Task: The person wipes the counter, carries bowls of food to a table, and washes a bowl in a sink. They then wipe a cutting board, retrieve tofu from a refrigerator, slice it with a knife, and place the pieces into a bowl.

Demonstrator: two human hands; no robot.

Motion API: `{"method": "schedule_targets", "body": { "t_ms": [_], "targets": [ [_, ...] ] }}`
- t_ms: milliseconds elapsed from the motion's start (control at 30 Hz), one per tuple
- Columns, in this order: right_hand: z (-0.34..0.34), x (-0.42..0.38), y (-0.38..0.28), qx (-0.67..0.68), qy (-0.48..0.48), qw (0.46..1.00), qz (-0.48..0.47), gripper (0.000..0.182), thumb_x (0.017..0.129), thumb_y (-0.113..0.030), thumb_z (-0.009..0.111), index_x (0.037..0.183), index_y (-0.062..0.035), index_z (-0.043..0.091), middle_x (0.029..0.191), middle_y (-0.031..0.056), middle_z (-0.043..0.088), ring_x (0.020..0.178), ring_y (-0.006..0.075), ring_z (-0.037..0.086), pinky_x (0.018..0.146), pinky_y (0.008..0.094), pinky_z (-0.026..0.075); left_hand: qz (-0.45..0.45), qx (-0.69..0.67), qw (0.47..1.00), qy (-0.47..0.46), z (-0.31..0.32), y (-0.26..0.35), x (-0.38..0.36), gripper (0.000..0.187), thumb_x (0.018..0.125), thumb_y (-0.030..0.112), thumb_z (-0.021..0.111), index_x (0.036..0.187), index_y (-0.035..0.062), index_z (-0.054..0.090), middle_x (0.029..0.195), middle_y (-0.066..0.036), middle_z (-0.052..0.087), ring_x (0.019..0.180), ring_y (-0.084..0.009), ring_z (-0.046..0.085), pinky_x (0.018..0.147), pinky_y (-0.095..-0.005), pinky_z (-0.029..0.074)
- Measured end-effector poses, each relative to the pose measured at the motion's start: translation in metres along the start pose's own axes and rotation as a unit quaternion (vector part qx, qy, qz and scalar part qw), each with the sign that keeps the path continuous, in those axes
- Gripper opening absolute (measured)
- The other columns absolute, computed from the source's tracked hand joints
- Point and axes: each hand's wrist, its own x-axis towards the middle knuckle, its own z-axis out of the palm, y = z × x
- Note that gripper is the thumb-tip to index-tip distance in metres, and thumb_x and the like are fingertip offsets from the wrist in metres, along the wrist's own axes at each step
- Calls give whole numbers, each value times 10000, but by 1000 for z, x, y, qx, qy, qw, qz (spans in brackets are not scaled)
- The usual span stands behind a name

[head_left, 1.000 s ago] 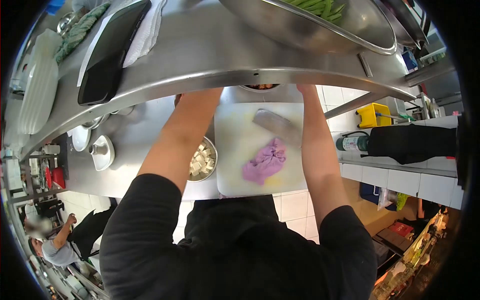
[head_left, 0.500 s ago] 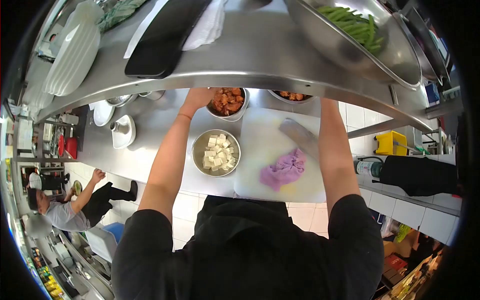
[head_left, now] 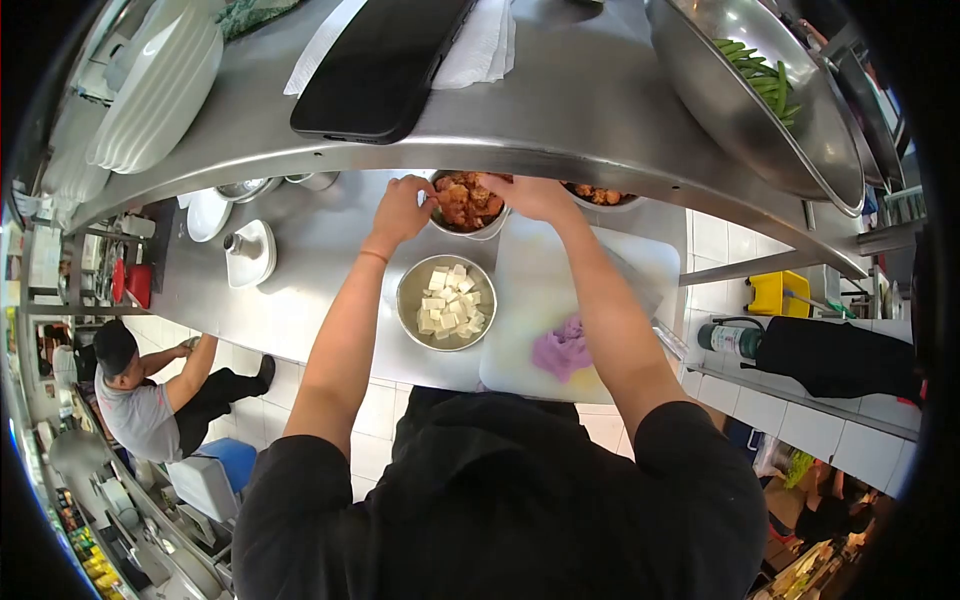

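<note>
My left hand is closed at the left rim of a metal bowl filled with reddish-brown chunks. On the opposite side, my right hand grips the same bowl's rim, its thumb over the chunks. The shelf edge partly hides the bowl's far side. Nearer to me stands a second metal bowl of white tofu cubes. Right of it lies a white cutting board, where a crumpled purple cloth and a cleaver rest, both partly covered by my right forearm.
An overhead steel shelf holds a black phone, stacked white plates and a large bowl with green beans. Another bowl of chunks sits under the shelf. A co-worker is at the left.
My right hand has come from the right, under the shelf, to the bowl of reddish-brown chunks. My left hand stays at its left rim. The view has shifted slightly.
</note>
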Motion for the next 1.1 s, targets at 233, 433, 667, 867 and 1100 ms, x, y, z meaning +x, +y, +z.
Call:
{"method": "schedule_targets", "body": {
  "t_ms": [233, 433, 667, 867, 1100],
  "targets": [
    [40, -10, 12, -109, 119, 974, -162, 274, 854, -178, 656, 1094, -47, 630, 1019, 149, 652, 861, 272, 625, 803, 379, 485, -143, -52, 988, 36, 8, -8, -4, 201, 773, 93, 677, 925, -32, 639, 846, -157, 677, 748, -286, 669, 698, -381, 547],
    [-6, -70, 64, 44, 292, 956, -3, 168, 809, -139, 662, 904, -2, 635, 890, 187, 667, 770, 310, 661, 712, 385, 515, -397, -439, 805, -23, 28, -17, -3, 141, 789, 12, 625, 875, -97, 597, 759, -160, 638, 616, -213, 667, 534, -296, 587],
    [-46, -72, 214, -74, 440, 854, 268, 292, 794, -258, 679, 875, 18, 630, 767, 211, 645, 736, 345, 618, 695, 447, 482, -376, -433, 819, -4, 32, 0, -11, 176, 838, 84, 649, 939, -53, 607, 837, -119, 634, 669, -196, 652, 601, -307, 590],
    [-77, -54, 252, -15, 326, 918, 227, 456, 829, -350, 627, 556, 13, 591, 481, 125, 560, 410, 231, 560, 429, 403, 441, -302, -165, 911, 228, -24, -4, -95, 231, 730, 46, 689, 959, 33, 661, 813, -144, 677, 742, -271, 666, 710, -372, 525],
    [-99, -83, 215, -155, 398, 892, 146, 348, 717, -227, 674, 771, 113, 616, 717, 274, 636, 698, 380, 652, 665, 502, 479, -437, 101, 862, 236, -61, -69, -244, 300, 766, 140, 690, 1035, 10, 668, 824, -226, 683, 776, -375, 667, 742, -438, 524]
  ]
}}
